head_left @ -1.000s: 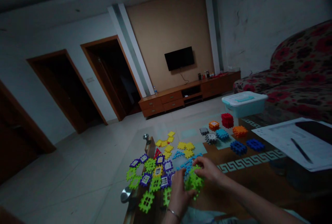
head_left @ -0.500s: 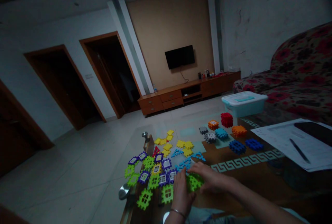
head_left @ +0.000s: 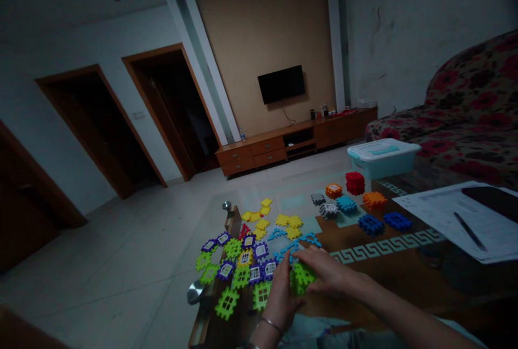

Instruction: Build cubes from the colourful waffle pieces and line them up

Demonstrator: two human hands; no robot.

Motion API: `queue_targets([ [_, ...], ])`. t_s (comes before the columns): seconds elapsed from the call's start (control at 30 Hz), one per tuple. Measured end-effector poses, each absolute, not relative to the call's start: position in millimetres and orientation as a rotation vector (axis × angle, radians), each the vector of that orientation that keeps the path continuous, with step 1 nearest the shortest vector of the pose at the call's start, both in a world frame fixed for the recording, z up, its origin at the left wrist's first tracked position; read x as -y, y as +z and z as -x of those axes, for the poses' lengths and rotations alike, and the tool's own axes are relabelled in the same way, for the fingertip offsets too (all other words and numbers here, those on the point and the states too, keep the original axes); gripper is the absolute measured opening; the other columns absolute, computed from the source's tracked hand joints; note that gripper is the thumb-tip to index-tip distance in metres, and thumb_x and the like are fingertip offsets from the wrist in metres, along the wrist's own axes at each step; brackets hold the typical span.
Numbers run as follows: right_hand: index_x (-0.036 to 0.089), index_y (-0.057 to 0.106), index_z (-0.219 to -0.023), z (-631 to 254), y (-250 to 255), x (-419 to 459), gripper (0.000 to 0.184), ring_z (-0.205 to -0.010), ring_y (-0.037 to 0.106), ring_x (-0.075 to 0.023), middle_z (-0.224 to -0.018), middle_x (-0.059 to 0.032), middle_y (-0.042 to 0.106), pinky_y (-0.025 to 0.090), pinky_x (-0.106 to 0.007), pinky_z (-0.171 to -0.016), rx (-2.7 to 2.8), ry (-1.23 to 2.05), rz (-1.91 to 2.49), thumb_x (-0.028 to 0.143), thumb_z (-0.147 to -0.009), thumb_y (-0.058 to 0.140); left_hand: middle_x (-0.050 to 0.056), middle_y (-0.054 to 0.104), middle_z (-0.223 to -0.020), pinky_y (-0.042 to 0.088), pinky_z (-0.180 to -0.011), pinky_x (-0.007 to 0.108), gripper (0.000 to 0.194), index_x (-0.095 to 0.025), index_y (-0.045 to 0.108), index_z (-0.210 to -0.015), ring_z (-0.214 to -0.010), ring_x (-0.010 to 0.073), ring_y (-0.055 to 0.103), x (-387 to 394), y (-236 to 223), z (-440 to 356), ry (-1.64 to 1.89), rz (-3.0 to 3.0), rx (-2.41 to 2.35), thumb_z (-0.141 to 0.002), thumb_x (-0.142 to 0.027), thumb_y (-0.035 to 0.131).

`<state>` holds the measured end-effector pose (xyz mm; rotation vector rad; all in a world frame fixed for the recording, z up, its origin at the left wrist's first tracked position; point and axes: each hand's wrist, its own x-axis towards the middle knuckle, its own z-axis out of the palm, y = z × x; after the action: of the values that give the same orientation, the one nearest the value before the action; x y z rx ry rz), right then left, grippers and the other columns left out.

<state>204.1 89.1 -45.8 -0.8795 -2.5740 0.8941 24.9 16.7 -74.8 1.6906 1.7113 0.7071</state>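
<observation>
Between my hands is a small stack of green interlocking building pieces [head_left: 301,277] with toothed edges, partly covered by fingers. My left hand [head_left: 282,291], with a bangle on the wrist, presses its left side. Closed over its right and upper side is my right hand [head_left: 328,269]. Loose purple window pieces [head_left: 270,269] and a green window piece [head_left: 261,296] lie left of my left hand. Just beyond my fingertips are light-blue triangular pieces [head_left: 288,252]. Yellow pieces [head_left: 292,223] lie farther off.
Sorted stacks stand at the table's far right, among them a red stack [head_left: 355,183] and a dark-blue one [head_left: 371,225]. Behind them is a lidded tub [head_left: 382,157]. Papers [head_left: 437,203] with a pen [head_left: 469,231] lie right. The glass tabletop's metal fittings [head_left: 195,292] show at left.
The green pieces between my hands have tilted more upright, and my fingers have shifted slightly around them. The other pieces keep their places; the view has moved a little.
</observation>
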Motion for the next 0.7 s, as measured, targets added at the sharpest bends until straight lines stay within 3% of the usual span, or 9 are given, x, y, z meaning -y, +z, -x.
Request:
queue_targets([
  [0.13, 0.023, 0.057, -0.133, -194, -53, -87, 0.075, -0.124, 0.048, -0.0366, -0.129, -0.0136, 0.061, 0.031, -0.052, -0.108, 2.631, 0.808, 0.828, 0.020, -0.063, 0.083, 0.016, 0.049, -0.140, 0.036, -0.110, 0.031, 0.096, -0.008, 0.028, -0.148, -0.124, 0.0234, 0.050, -11, -71, -13, 0.737, -1.691, -1.789, -0.058, -0.010, 0.061],
  [0.27, 0.023, 0.056, -0.134, -192, -52, -86, 0.079, -0.125, 0.045, -0.0360, -0.131, -0.0130, 0.058, 0.029, -0.051, -0.108, 2.593, 0.793, 0.779, 0.029, -0.062, 0.087, 0.011, 0.052, -0.139, 0.034, -0.111, 0.031, 0.078, -0.015, 0.043, -0.141, -0.130, 0.0229, 0.046, 4, -49, 12, 0.617, -1.702, -2.103, -0.065, -0.011, 0.058],
  [0.4, 0.024, 0.060, -0.126, -175, -48, -73, 0.053, -0.116, 0.050, -0.0289, -0.126, -0.0092, 0.060, 0.036, -0.043, -0.101, 2.538, 0.728, 0.596, 0.030, -0.076, 0.078, 0.008, 0.057, -0.129, 0.040, -0.099, 0.033, 0.053, -0.021, 0.055, -0.126, -0.125, 0.0252, 0.048, 21, -25, 45, 0.200, -1.473, -2.612, -0.073, -0.014, 0.055],
  [0.5, 0.024, 0.062, -0.119, -144, -56, -55, 0.043, -0.112, 0.052, -0.0264, -0.121, -0.0070, 0.062, 0.040, -0.038, -0.095, 2.598, 0.644, 0.453, 0.029, -0.079, 0.075, 0.009, 0.060, -0.124, 0.043, -0.090, 0.030, 0.046, -0.022, 0.057, -0.121, -0.120, 0.0244, 0.053, 29, -18, 61, 0.020, -1.302, -2.741, -0.075, -0.019, 0.060],
  [0.6, 0.022, 0.064, -0.113, -114, -68, -34, 0.048, -0.111, 0.053, -0.0285, -0.120, -0.0096, 0.062, 0.044, -0.039, -0.091, 2.663, 0.484, 0.503, 0.045, -0.073, 0.080, 0.009, 0.062, -0.123, 0.044, -0.089, 0.027, 0.041, -0.022, 0.060, -0.116, -0.118, 0.0226, 0.055, 33, -13, 66, -0.012, -1.298, -2.723, -0.075, -0.023, 0.064],
  [0.7, 0.019, 0.066, -0.102, -102, -72, -18, 0.053, -0.102, 0.057, -0.0301, -0.109, -0.0121, 0.066, 0.049, -0.043, -0.082, 2.711, 0.199, 0.515, 0.063, -0.074, 0.071, 0.008, 0.067, -0.115, 0.043, -0.096, 0.030, 0.032, -0.023, 0.061, -0.111, -0.112, 0.0201, 0.059, 31, -6, 60, -0.025, -1.379, -2.677, -0.079, -0.018, 0.056],
])
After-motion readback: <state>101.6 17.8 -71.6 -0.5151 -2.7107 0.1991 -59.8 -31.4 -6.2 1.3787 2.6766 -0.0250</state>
